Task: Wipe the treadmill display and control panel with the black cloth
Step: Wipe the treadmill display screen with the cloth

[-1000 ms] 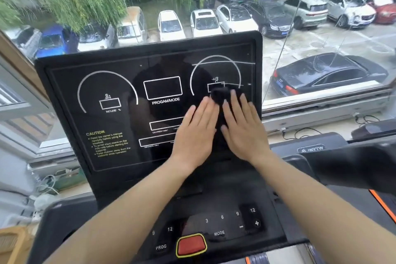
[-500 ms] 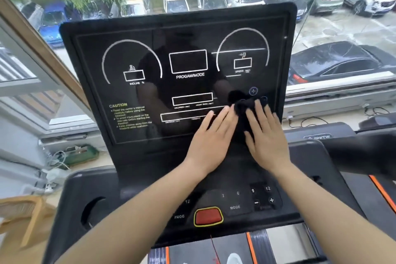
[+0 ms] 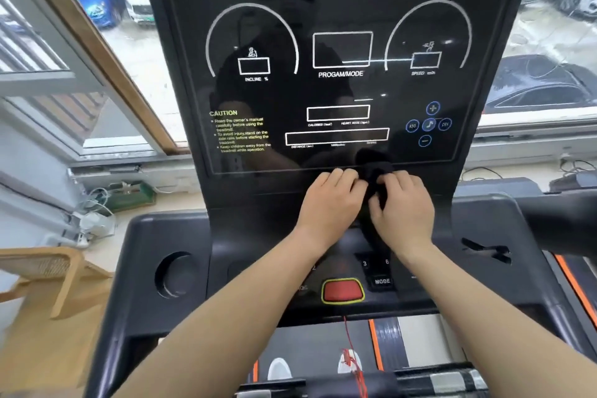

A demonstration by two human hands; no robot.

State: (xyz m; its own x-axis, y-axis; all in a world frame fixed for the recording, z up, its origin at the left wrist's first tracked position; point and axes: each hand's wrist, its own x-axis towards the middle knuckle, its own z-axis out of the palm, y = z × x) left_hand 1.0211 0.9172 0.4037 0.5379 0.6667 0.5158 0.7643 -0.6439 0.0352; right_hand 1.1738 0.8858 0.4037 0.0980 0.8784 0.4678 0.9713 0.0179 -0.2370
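- Since a second ago: slid down from the speed dial at right of centre to the display's (image 3: 336, 74) lower edge at centre frame.
- Both hands now curled, bunching the black cloth (image 3: 376, 171) between them: left hand (image 3: 329, 203) and right hand (image 3: 403, 207) clamped on its folds, fingers no longer flat.
- Probably regathering before dropping to the control panel (image 3: 381, 281), lower centre, not yet wiped.
- Counted: two hands, one cloth, one red stop button (image 3: 343, 290), five blue media icons (image 3: 428, 124), two dial arcs.

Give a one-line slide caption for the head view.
Left hand and right hand press the black cloth against the lower edge of the treadmill display, above the control panel.
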